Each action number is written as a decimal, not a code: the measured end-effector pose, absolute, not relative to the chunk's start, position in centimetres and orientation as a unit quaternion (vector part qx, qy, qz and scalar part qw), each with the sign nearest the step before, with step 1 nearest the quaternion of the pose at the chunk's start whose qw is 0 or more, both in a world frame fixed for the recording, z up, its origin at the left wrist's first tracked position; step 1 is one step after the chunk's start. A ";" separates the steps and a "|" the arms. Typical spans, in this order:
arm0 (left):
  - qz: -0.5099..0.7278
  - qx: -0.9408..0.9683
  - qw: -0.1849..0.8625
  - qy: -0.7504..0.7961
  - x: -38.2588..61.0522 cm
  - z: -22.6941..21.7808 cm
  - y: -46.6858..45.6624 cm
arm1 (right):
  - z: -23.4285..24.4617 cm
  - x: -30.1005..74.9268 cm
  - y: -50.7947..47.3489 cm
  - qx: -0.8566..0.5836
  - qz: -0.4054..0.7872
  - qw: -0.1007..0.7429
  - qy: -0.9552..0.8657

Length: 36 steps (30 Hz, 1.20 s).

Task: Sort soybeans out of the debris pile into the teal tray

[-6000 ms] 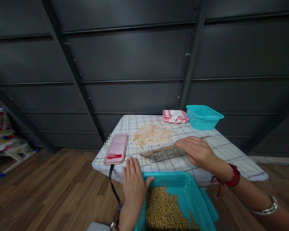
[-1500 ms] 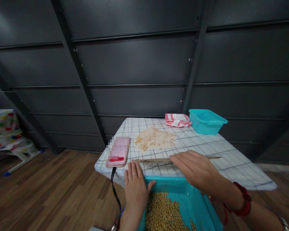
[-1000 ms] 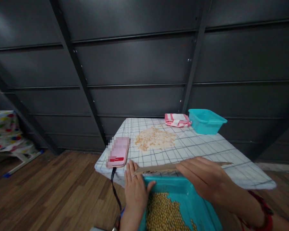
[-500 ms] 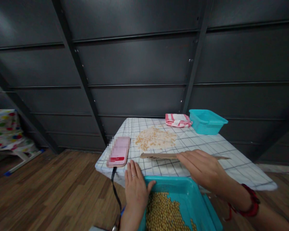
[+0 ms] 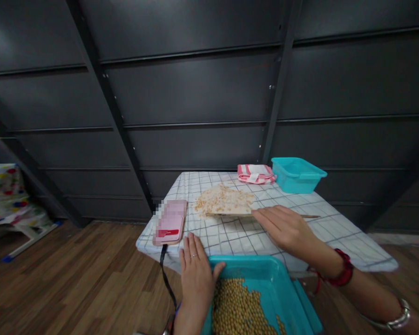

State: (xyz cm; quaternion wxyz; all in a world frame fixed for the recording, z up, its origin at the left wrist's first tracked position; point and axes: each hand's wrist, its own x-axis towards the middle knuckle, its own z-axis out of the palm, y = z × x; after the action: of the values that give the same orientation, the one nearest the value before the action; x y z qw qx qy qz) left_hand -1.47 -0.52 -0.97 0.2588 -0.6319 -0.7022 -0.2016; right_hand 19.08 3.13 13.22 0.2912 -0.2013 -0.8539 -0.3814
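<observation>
My right hand (image 5: pixel 282 229) is closed on a thin, flat piece of cardboard (image 5: pixel 230 214), held nearly edge-on over the table. Its near edge shows as a narrow strip on both sides of my fingers. Just behind it, a patch of pale crumbly bits with orange-yellow pieces (image 5: pixel 216 197) lies spread on the cloth. My left hand (image 5: pixel 197 279) rests on the left rim of a teal plastic basin (image 5: pixel 279 288), fingers straight and thumb apart over the inside. Many small tan-green round beans or beads (image 5: pixel 237 307) are heaped in the basin's left part.
A checked white cloth (image 5: pixel 321 242) covers the table. A pink phone-like device (image 5: pixel 172 218) with a black strap (image 5: pixel 165 274) lies at its left edge. Towards the back are a folded pink-and-white towel (image 5: pixel 254 174) and another teal basin (image 5: pixel 298 176). A dark panelled wall (image 5: pixel 195 93) stands behind.
My right hand has moved the cardboard away from me and slightly left, to the near edge of the crumbly patch, changing its tilt. My left hand stays on the basin rim.
</observation>
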 end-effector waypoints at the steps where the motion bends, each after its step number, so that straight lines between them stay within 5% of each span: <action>1: -0.204 -0.633 0.260 -0.700 -1.5 -0.9 -0.5 | 13.5 19.6 3.1 -0.198 -0.380 0.294 -0.854; 11: -0.186 -0.689 0.225 -0.663 -2.0 -1.0 -0.4 | 12.6 20.9 2.6 -0.191 -0.361 0.265 -0.874; 25: -0.175 -0.689 0.240 -0.661 -2.0 -0.9 -0.4 | 14.9 21.9 8.5 -0.247 -0.405 0.337 -0.813; 36: -0.184 -0.688 0.232 -0.663 -2.2 -1.4 -0.2 | 14.2 12.7 12.9 -0.174 -0.341 0.304 -0.872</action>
State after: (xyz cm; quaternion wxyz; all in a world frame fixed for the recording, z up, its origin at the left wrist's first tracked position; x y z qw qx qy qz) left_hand -2.16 -0.22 -1.42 0.2318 -0.6880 -0.6626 -0.1842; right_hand 12.73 12.92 14.24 0.3041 -0.1745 -0.8724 -0.3406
